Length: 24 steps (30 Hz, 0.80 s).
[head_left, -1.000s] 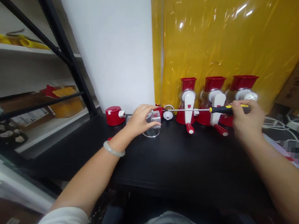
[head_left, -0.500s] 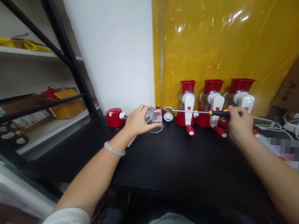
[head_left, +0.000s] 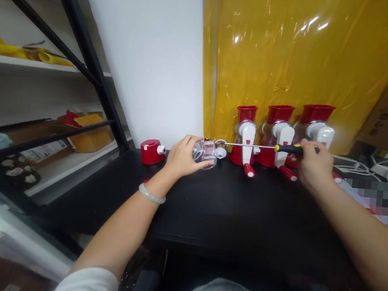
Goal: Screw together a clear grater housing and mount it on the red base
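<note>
My left hand (head_left: 185, 157) is wrapped round a clear plastic housing (head_left: 209, 152), tipped on its side above the black table (head_left: 229, 208). In my right hand (head_left: 315, 164) is a screwdriver (head_left: 288, 148) with a black and yellow handle, its long shaft pointing left. The shaft's tip end reaches a small white and metallic part (head_left: 221, 151) just right of the housing; whether it touches I cannot tell. Behind the shaft stand three red and white rotary graters with crank handles: one on the left (head_left: 246, 137), one in the middle (head_left: 280, 135) and one on the right (head_left: 315, 129).
A red grater base (head_left: 152, 152) with a white knob sits left of my left hand. Yellow plastic sheeting (head_left: 274, 57) and a white panel (head_left: 147, 58) stand at the back. A black-framed shelf (head_left: 75, 161) holds boxes on the left. White cables (head_left: 353, 166) lie at right.
The view has shifted slightly, so most things appear a little further right. My left hand and the clear housing sit closer to the white part; the screwdriver stays in my right hand.
</note>
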Each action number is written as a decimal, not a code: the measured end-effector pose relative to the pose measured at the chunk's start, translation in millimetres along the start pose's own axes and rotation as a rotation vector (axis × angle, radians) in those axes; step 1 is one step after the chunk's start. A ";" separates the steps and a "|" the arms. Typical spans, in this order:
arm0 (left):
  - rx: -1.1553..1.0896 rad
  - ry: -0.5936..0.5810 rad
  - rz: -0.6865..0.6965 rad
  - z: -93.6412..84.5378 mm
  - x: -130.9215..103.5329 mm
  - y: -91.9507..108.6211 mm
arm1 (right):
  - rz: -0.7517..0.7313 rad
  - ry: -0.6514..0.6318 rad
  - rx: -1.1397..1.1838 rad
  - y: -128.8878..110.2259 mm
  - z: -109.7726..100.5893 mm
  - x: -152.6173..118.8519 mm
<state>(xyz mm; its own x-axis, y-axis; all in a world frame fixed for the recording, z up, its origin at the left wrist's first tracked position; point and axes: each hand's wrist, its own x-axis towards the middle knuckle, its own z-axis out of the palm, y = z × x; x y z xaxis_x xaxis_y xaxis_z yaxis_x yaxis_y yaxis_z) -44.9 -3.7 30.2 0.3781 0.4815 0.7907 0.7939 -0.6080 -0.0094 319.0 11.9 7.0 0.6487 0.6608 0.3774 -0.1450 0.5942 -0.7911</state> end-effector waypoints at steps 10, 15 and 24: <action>-0.025 0.001 0.043 1.2 -0.9 1.9 | -0.004 -0.025 -0.028 2.5 -1.6 -0.6; -0.032 0.015 0.063 0.7 -0.9 4.5 | -0.021 -0.038 -0.071 5.6 -4.0 0.5; -0.032 0.002 0.079 -1.1 -1.2 13.6 | -0.041 -0.051 -0.145 1.5 -2.1 -6.2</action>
<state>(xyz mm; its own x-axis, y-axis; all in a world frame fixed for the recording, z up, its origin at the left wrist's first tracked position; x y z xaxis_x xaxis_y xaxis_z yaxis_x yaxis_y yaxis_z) -35.0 -13.3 29.8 0.4377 0.4301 0.7896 0.7462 -0.6636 -0.0522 316.4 7.7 2.5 0.6126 0.6620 0.4317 -0.0072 0.5509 -0.8345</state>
